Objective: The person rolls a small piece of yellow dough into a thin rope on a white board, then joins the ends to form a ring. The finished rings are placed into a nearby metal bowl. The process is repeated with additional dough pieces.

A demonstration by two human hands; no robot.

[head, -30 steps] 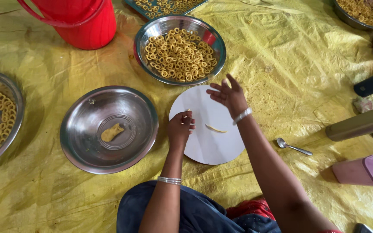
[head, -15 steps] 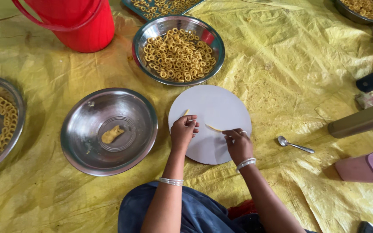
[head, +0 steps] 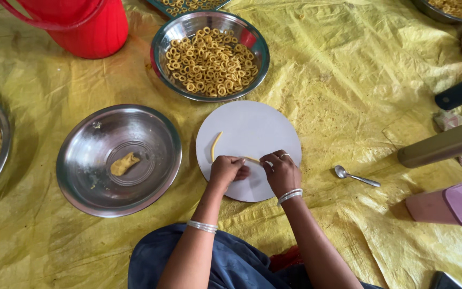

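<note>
A round white board (head: 252, 126) lies on the yellow sheet in front of me. My left hand (head: 225, 170) and my right hand (head: 280, 172) rest on its near edge, and between their fingertips they pinch a thin strip of yellow dough (head: 252, 159). A second curved dough strip (head: 215, 145) lies loose on the board's left side. Both wrists wear silver bangles.
A steel bowl (head: 117, 159) with a dough lump sits left of the board. A steel bowl of dough rings (head: 209, 56) stands beyond it, a red bucket (head: 76, 21) at far left. A spoon (head: 355, 176) and a pink lidded box (head: 450, 203) lie right.
My right hand came back from beyond the board to its near edge and met my left hand on a dough strip. Another strip now lies on the board's left.
</note>
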